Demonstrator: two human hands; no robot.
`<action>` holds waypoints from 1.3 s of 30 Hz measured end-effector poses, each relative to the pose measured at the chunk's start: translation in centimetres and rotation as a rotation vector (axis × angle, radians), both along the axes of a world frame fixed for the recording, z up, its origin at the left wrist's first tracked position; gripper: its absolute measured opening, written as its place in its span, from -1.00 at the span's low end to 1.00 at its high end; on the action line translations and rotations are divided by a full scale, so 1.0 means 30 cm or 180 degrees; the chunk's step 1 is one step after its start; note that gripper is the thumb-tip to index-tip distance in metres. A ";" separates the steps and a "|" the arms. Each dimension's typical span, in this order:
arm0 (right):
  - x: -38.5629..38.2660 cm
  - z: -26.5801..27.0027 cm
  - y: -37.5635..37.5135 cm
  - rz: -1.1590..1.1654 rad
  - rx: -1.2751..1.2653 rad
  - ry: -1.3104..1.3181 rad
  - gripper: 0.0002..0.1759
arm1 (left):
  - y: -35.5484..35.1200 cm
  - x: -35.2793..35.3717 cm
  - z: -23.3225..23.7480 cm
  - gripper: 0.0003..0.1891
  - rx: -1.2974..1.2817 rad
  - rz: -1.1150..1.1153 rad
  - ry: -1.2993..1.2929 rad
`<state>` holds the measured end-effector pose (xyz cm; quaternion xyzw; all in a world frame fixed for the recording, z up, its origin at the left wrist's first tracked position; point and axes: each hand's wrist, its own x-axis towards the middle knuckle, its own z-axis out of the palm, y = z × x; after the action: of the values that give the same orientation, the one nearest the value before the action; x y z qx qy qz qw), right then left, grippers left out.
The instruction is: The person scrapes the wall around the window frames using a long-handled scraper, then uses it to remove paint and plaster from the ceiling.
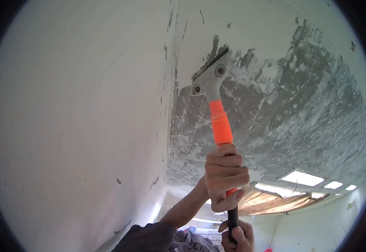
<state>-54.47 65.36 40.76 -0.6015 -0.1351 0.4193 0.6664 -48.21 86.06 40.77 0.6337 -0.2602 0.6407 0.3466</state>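
Note:
A long-handled scraper (222, 126) with a grey metal head, a dark blade, an orange sleeve and a black lower shaft points upward in the middle of the view. Its blade lies at a slant over the ceiling, where white coating borders bare grey concrete (283, 113). My left hand (225, 178) is wrapped round the handle just below the orange sleeve, its forearm coming from the lower left. Further down, my right hand (238, 237) grips the black shaft near the bottom edge, fingers and thumb closed on it.
A smooth white wall (78, 117) with a few dark chips fills the left side and meets the ceiling in a corner. Bright openings (302, 178) and a brown hanging sheet (275, 202) show at the lower right. Another white wall (317, 229) stands beyond.

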 end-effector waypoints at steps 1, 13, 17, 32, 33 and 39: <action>-0.005 -0.009 -0.014 -0.0017 -0.0087 0.0042 -0.40 | -0.019 -0.010 -0.017 -0.80 -0.0009 -0.0056 0.0076; -0.036 -0.009 0.008 -0.0007 -0.0032 0.0006 -0.43 | 0.004 -0.032 -0.014 -0.79 0.0008 -0.0101 0.0154; -0.033 -0.004 0.012 0.0046 -0.0165 -0.0060 -0.48 | 0.022 -0.035 -0.009 -0.77 -0.0047 -0.0095 0.0210; -0.017 0.039 0.060 0.0167 -0.0128 -0.0086 -0.51 | 0.071 -0.034 0.012 -0.82 0.0117 0.0071 0.0046; -0.027 0.054 0.066 0.0128 -0.0157 -0.0117 -0.52 | 0.079 -0.030 0.021 -0.82 0.0139 0.0214 -0.0012; -0.052 -0.001 0.032 0.0040 -0.0238 -0.0208 -0.53 | 0.011 -0.066 -0.031 -0.79 -0.0137 -0.0002 0.0319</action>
<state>-56.04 66.32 40.73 -0.6385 -0.1449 0.4083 0.6360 -50.18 86.40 39.84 0.6574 -0.2289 0.6135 0.3729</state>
